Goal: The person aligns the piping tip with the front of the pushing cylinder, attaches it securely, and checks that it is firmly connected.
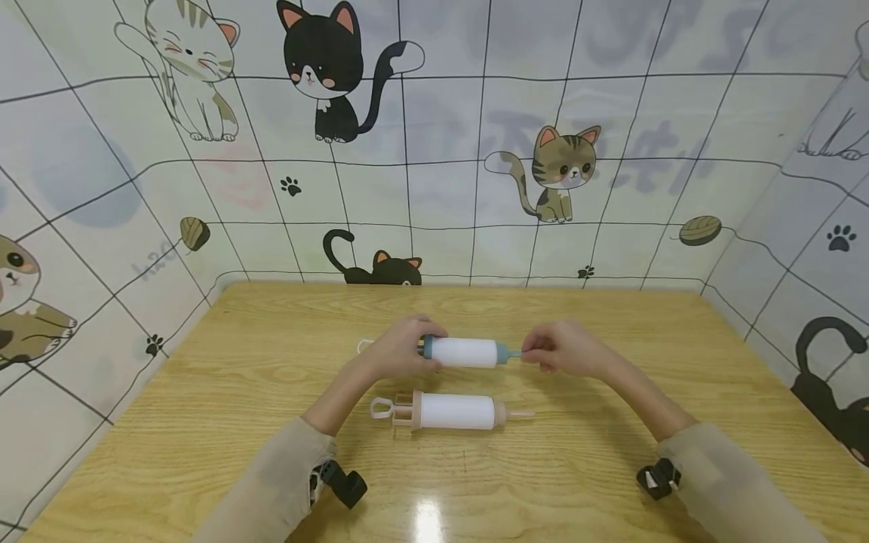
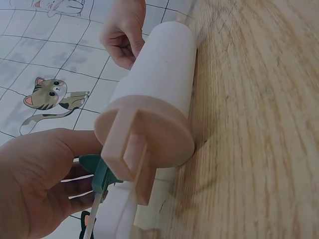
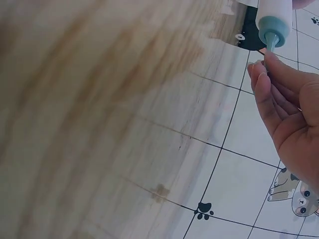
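A large syringe-like tool with a white barrel and teal ends (image 1: pixel 465 352) lies sideways above the front one. My left hand (image 1: pixel 406 348) grips its teal collar end, where the plunger handle is partly hidden behind the fingers. At the other end, my right hand (image 1: pixel 566 348) pinches the thin teal nozzle tip (image 3: pixel 271 41) between thumb and fingers. Closer to me on the table rests a second, similar syringe with a white barrel and peach ends (image 1: pixel 457 412). Its looped white handle points left and its nozzle right; in the left wrist view its peach collar (image 2: pixel 144 132) fills the middle, neither hand gripping it.
The wood-grain table (image 1: pixel 271 452) reaches back to a white wall covering (image 1: pixel 441 188) printed with cats and grid lines. Small black wrist cameras (image 1: pixel 346 486) sit at both sleeve cuffs, over the near part of the table.
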Tool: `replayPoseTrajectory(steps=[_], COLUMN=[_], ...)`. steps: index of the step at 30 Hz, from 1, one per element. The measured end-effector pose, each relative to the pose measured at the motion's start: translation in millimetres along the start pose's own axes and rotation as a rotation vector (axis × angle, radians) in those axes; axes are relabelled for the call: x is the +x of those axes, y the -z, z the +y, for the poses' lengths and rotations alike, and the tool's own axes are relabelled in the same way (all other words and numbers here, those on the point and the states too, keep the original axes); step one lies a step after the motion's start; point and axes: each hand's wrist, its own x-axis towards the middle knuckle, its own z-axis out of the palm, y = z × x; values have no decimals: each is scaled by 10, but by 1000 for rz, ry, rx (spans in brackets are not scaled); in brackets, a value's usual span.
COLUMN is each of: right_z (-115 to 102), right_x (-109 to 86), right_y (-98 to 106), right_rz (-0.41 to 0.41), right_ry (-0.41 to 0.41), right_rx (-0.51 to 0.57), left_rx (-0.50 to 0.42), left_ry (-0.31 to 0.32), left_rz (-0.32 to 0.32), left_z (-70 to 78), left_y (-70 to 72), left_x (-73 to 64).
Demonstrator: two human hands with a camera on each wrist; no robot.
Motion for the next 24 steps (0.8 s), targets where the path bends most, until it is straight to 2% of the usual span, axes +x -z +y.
replayPoseTrajectory(steps=[7,12,24], right_z=[50,41,102], right_x=[63,89,132], right_y=[-7,-14,-11], right_rz=[-61,-102,-132], right_ry=[-4,-8,-25], right_rx=[-24,-30,-14], left_rx=[25,22,9], left_ry=[22,60,75], left_rz=[-42,-65,-84], left_z=[-66,-68,-107], left_y=[-56,-73,-56], left_x=[62,86,80])
